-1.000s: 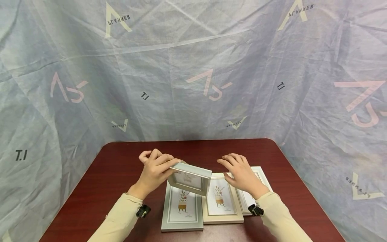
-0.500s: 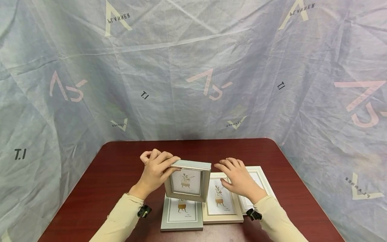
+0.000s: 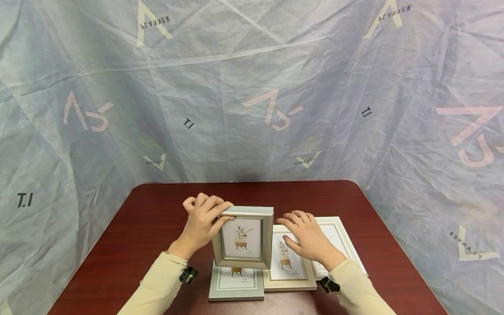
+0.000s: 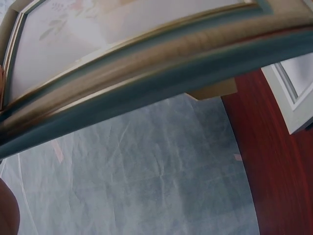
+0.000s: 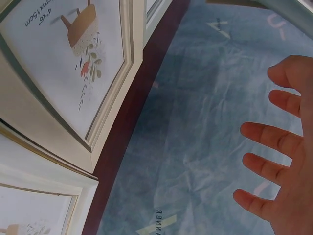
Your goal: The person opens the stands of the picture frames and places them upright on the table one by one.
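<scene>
My left hand [image 3: 202, 221] pinches the upper left corner of a small silver-beige picture frame [image 3: 266, 245], thumb on the front and fingers over the top edge. The picture frame stands nearly upright in the head view, with a potted-plant print facing me. It covers the upper part of a grey-blue picture frame [image 3: 236, 295] lying on the table. My right hand [image 3: 311, 238] hovers with spread, relaxed fingers above a cream picture frame [image 3: 289, 286], holding nothing. In the right wrist view, the fingers [image 5: 271, 137] are apart from everything.
A white picture frame [image 3: 346, 232] lies at the right, partly under my right forearm in view. The dark red table [image 3: 157, 218] carries all the lying frames. A grey printed cloth [image 3: 252, 131] hangs behind and at both sides.
The held picture frame has tipped from a forward slant to nearly upright, its print turning towards me. My right hand has shifted slightly left and down.
</scene>
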Tool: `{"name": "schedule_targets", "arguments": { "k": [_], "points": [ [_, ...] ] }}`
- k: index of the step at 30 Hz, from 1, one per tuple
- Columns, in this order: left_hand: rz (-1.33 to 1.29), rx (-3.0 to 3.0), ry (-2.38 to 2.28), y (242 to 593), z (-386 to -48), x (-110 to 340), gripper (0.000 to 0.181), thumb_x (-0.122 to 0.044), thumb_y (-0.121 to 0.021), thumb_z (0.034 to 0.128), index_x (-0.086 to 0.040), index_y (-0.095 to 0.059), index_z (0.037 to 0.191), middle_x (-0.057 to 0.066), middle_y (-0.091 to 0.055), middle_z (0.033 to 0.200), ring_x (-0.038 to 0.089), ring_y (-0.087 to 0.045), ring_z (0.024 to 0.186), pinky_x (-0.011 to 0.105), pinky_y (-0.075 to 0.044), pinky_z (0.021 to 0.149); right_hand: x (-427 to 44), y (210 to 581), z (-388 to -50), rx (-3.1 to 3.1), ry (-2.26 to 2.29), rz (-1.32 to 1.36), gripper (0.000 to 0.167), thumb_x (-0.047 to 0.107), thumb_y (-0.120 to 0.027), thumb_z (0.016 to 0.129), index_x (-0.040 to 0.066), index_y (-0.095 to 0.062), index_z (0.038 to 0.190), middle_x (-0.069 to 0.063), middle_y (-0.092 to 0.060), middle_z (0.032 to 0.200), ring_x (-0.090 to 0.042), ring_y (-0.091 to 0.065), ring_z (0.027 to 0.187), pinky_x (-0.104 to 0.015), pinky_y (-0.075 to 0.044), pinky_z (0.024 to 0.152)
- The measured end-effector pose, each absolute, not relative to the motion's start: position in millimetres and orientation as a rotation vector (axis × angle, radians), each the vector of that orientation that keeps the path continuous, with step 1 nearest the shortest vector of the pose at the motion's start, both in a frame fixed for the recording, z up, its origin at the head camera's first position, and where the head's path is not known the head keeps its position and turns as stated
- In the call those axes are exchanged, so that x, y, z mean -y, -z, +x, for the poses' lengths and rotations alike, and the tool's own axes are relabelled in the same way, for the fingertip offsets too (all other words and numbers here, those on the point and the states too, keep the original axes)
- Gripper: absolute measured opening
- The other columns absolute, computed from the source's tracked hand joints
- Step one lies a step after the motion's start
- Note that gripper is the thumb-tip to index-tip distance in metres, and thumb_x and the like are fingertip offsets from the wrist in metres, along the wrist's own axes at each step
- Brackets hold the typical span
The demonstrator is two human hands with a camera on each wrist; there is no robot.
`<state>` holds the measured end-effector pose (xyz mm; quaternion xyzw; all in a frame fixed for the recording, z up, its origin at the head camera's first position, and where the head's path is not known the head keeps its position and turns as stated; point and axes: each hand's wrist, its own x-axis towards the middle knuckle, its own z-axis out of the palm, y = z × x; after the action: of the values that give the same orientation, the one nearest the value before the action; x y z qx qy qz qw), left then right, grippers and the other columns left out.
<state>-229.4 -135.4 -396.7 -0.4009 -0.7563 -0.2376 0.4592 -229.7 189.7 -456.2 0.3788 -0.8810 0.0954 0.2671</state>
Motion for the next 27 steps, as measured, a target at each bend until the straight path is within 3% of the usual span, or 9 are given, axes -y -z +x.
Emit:
{"name": "schedule_targets", "arguments": {
  "k": [12, 18, 21, 24, 27],
  "points": [
    [-0.924, 1.949, 0.588, 397, -231, 139, 0.042, -0.048, -0.054, 0.0976, -0.012, -0.074, 0.104, 0.0, -0.06, 0.093, 0.023, -0.039, 0.081, 0.056, -0.015, 0.077, -181, 459, -219, 2.356, -0.267, 1.054, 0.038, 0.03, -0.061, 0.092, 0.015, -0.063, 0.126, -0.007, -0.062, 0.122, -0.033, -0.052, 0.116, -0.052, -0.04, 0.092],
    [-0.9, 1.963, 0.604, 397, -232, 139, 0.044, -0.049, -0.053, 0.0978, -0.01, -0.074, 0.102, 0.001, -0.059, 0.092, 0.022, -0.038, 0.081, 0.056, -0.015, 0.077, -174, 461, -211, 2.379, -0.278, 1.073, 0.039, 0.04, -0.05, 0.1, 0.016, -0.063, 0.128, -0.008, -0.061, 0.125, -0.034, -0.051, 0.119, -0.059, -0.039, 0.095],
    [-0.894, 1.963, 0.61, 397, -232, 139, 0.044, -0.049, -0.054, 0.0973, -0.01, -0.074, 0.101, 0.001, -0.06, 0.092, 0.022, -0.038, 0.081, 0.056, -0.014, 0.077, -170, 462, -208, 2.37, -0.277, 1.081, 0.039, 0.041, -0.052, 0.099, 0.016, -0.063, 0.127, -0.008, -0.061, 0.125, -0.035, -0.051, 0.12, -0.062, -0.04, 0.093],
    [-0.889, 1.967, 0.614, 398, -232, 139, 0.044, -0.05, -0.054, 0.0968, -0.011, -0.074, 0.101, 0.001, -0.06, 0.092, 0.022, -0.038, 0.081, 0.056, -0.014, 0.077, -167, 465, -206, 2.338, -0.271, 1.09, 0.038, 0.04, -0.057, 0.097, 0.014, -0.065, 0.124, -0.008, -0.062, 0.122, -0.035, -0.053, 0.117, -0.058, -0.041, 0.091],
    [-0.885, 1.968, 0.619, 399, -232, 140, 0.042, -0.049, -0.054, 0.0968, -0.012, -0.073, 0.102, 0.0, -0.06, 0.092, 0.022, -0.038, 0.081, 0.056, -0.014, 0.078, -163, 469, -206, 2.315, -0.247, 1.085, 0.041, 0.044, -0.052, 0.1, 0.012, -0.065, 0.121, -0.006, -0.062, 0.118, -0.033, -0.053, 0.115, -0.054, -0.041, 0.09]
  ]
}}
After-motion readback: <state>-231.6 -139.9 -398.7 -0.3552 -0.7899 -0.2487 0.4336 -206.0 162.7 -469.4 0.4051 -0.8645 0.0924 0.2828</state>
